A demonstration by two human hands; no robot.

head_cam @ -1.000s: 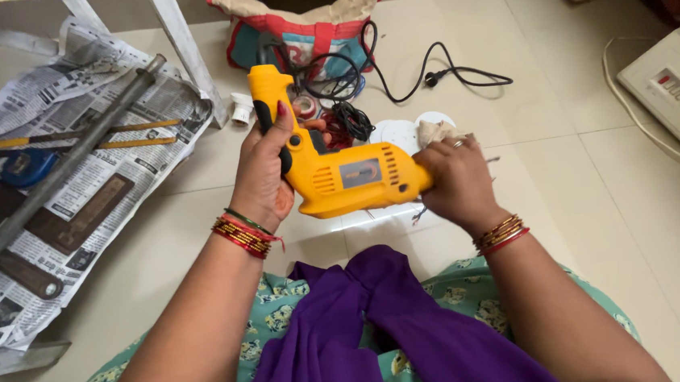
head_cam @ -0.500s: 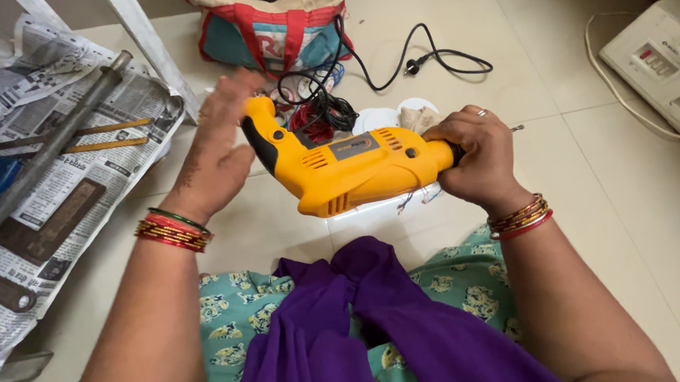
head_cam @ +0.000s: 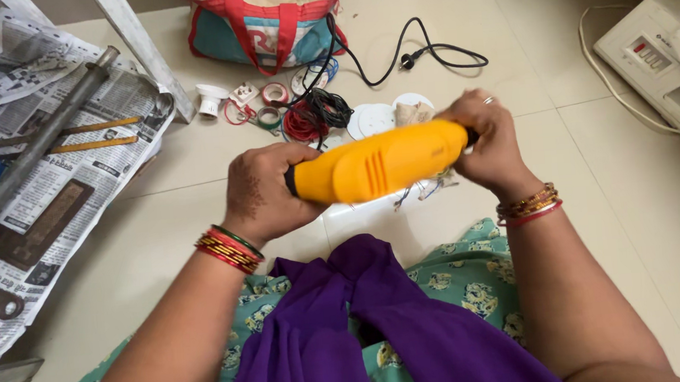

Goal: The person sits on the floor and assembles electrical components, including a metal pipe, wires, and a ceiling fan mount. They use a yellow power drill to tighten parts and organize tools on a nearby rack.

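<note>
A yellow electric drill point(head_cam: 378, 164) lies sideways between both hands, above the tiled floor in front of my lap. My left hand point(head_cam: 263, 193) wraps the handle end of the drill. My right hand point(head_cam: 485, 139) closes around the nose end, hiding the chuck. The drill's black cord point(head_cam: 394, 53) trails back across the floor to a plug. Bangles ring both wrists.
Newspaper point(head_cam: 24, 183) with a metal pipe point(head_cam: 37, 146), a yellow-handled tool and a blue object covers the floor at left. A red and teal bag point(head_cam: 262, 23) stands behind, with tape rolls, wire coils point(head_cam: 310, 116) and white discs before it. A white appliance point(head_cam: 661, 52) sits at right.
The drill has been rolled over, so its plain top now faces me and the handle is hidden in my left hand. Both hands stayed on it.
</note>
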